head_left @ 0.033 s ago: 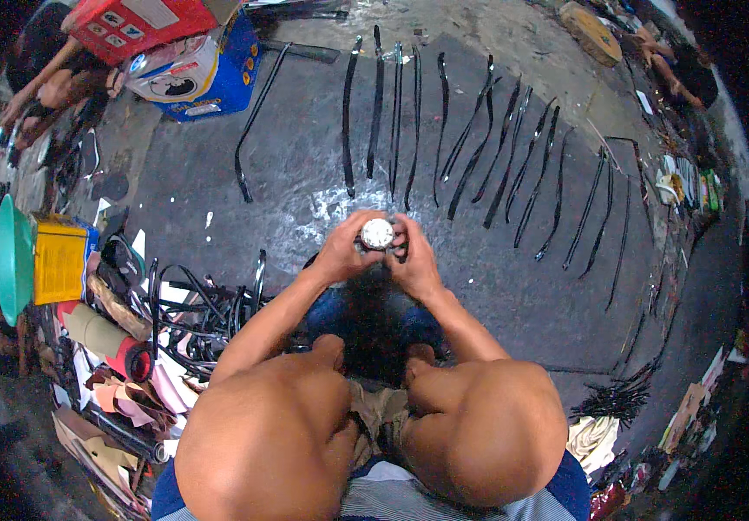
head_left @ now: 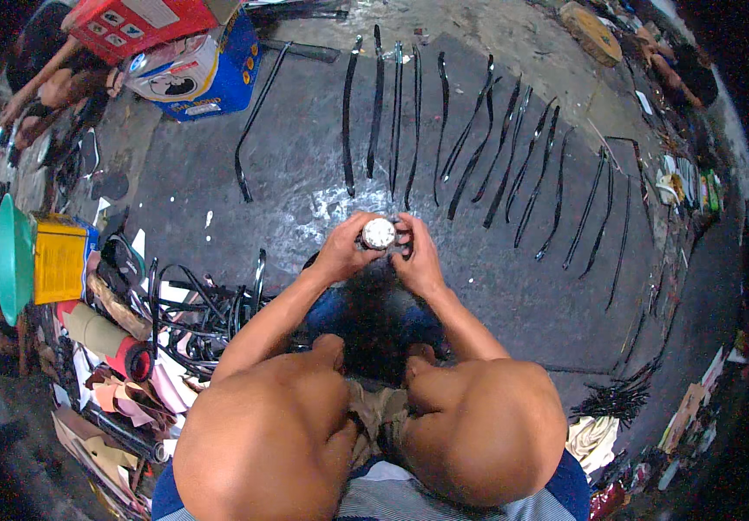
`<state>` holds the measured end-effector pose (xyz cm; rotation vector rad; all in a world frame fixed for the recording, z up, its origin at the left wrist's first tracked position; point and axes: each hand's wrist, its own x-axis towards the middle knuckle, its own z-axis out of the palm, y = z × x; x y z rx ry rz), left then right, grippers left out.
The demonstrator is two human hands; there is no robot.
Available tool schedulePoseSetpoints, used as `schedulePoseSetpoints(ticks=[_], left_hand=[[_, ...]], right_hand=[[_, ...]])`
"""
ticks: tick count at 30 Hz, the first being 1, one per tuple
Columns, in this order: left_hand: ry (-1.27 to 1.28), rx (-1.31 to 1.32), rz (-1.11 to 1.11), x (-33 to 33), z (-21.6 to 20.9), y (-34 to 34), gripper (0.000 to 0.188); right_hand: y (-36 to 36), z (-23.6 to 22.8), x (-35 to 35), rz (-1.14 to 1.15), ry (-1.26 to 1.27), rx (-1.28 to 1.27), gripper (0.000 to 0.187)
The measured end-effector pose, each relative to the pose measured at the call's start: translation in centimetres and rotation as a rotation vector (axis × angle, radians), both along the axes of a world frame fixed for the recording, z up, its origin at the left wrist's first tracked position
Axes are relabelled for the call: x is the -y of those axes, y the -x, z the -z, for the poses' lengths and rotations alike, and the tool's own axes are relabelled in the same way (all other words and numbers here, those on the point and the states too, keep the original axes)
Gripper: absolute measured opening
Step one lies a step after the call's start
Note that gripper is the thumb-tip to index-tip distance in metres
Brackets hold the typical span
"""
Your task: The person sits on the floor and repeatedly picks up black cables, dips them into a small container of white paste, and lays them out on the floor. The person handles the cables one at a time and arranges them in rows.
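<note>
White-topped can is mid-scene, btwn both hands, over the dark mat, nr side of the laid-out strips. Can't tell if it's lifted or resting on sth. L hand is clamped on its left side, thumb nr, fingers far. R hand has thumb & fingers apart, just right of the can; can't tell if a fingertip touches.

To handle it well, I'd say: keep L grip firm but not squeezing, can upright, top level. R fingers should meet the rim evenly, thumb opp. fingers, so any turn or pull doesn't tip it. Elbows braced nr the knees prob. help; best kept clear of the strips in case of drips.

Counts: 1 can, 2 hands. Black strips in a row, far side: approx. 16, some overlap, so not firm. Tangled black heap, nr left: 1, pcs uncountable. Far left: 1 red box above 1 blue tin. Left: 1 yellow tin, 1 teal bowl. Nr right: 1 bundle of short dark strips, 1 pale cloth. Far right: 1 wooden block.
</note>
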<state>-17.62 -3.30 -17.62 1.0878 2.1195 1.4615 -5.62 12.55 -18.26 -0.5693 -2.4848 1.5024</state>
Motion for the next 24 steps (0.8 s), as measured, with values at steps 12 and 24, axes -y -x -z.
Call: schedulePoseSetpoints(ticks=[12, 24], left_hand=[[0.022, -0.021, 0.022, -2.3, 1.1, 0.7, 0.047], [0.062, -0.038, -0.003, -1.9, 1.7, 0.7, 0.047]], right_hand=[[2.7, 5.9, -3.6, 0.294, 0.512, 0.004, 0.027], [-0.7, -29.7, -11.8, -0.17, 0.52, -0.614, 0.027]])
